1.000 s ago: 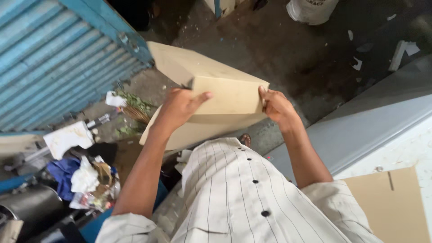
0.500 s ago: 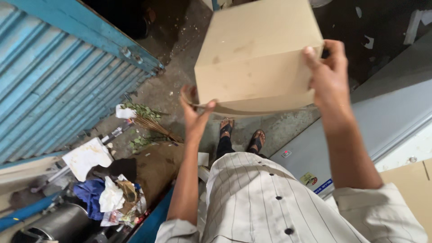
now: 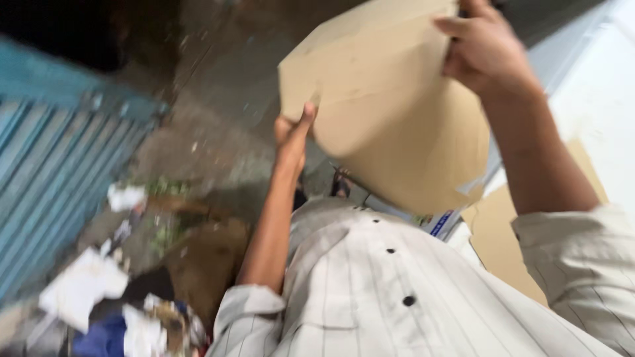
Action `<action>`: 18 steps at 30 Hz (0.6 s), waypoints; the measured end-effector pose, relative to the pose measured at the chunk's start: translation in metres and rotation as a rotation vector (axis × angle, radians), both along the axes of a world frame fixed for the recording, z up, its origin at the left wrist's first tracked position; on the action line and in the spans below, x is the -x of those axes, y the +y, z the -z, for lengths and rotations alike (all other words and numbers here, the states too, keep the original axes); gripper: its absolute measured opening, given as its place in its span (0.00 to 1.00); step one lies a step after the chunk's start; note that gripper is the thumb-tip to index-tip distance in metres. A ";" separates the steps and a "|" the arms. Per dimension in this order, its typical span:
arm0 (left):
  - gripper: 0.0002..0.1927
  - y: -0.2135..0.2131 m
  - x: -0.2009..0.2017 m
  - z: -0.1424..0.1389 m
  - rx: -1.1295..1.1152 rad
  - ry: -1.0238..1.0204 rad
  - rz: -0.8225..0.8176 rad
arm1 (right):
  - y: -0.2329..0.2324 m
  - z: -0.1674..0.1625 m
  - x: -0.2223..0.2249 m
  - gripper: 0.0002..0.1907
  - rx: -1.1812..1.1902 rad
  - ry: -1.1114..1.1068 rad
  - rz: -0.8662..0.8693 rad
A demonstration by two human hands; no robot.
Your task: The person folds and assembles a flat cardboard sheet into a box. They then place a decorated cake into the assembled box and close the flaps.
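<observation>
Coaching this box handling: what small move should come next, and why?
Probably shift the left hand further under the cardboard box. Only its thumb and fingertips pinch the lower edge, while the right hand grips the top and the box hangs tilted.

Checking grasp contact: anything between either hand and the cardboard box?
Nothing visible. The left hand presses directly on the lower left edge of the cardboard box, thumb up along it. The right hand grips the upper right edge, fingers wrapped over bare cardboard. The picture is blurred, so thin layers can't be ruled out.
</observation>
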State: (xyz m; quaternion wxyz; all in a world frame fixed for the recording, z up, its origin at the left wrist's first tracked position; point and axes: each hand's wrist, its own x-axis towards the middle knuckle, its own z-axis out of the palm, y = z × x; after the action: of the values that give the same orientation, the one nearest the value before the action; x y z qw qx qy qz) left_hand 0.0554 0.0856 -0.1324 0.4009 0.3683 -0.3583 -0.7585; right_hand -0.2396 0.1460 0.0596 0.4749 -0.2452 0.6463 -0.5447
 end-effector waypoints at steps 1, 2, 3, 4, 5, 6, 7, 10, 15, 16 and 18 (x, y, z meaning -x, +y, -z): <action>0.31 0.000 0.009 -0.004 0.014 0.047 0.062 | -0.003 -0.006 0.010 0.19 -0.038 0.069 0.024; 0.29 0.001 0.013 -0.011 0.023 0.086 0.118 | -0.006 -0.015 0.024 0.15 -0.065 0.121 0.021; 0.27 -0.002 0.019 -0.019 0.030 0.120 0.166 | -0.011 -0.020 0.033 0.13 -0.095 0.166 0.012; 0.26 -0.009 0.024 -0.029 0.091 0.069 0.180 | -0.012 -0.025 0.042 0.12 -0.126 0.208 -0.003; 0.25 -0.014 0.029 -0.039 0.150 0.018 0.189 | -0.005 -0.028 0.051 0.12 -0.070 0.560 -0.034; 0.24 -0.017 0.032 -0.048 0.206 -0.031 0.194 | 0.004 -0.030 0.058 0.12 -0.020 0.915 -0.071; 0.23 -0.022 0.038 -0.058 0.228 -0.045 0.171 | 0.012 -0.028 0.069 0.13 0.029 1.269 -0.121; 0.22 -0.039 0.042 -0.083 0.306 -0.100 0.099 | 0.036 -0.008 0.094 0.14 0.337 1.250 -0.013; 0.22 -0.059 0.011 -0.113 0.400 -0.207 0.038 | 0.013 0.105 0.058 0.43 0.011 0.766 -0.237; 0.22 -0.061 0.003 -0.117 0.383 -0.230 0.035 | 0.006 0.126 0.046 0.45 0.003 0.517 -0.249; 0.22 -0.066 -0.012 -0.119 0.342 -0.277 0.032 | -0.012 0.161 0.018 0.47 0.018 0.227 -0.285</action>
State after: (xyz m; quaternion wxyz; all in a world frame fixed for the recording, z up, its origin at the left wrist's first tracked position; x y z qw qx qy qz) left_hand 0.0672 0.0198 -0.0138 0.3923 0.3899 -0.5394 -0.6349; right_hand -0.2571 0.1339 -0.1017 0.4688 -0.3985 0.6497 -0.4464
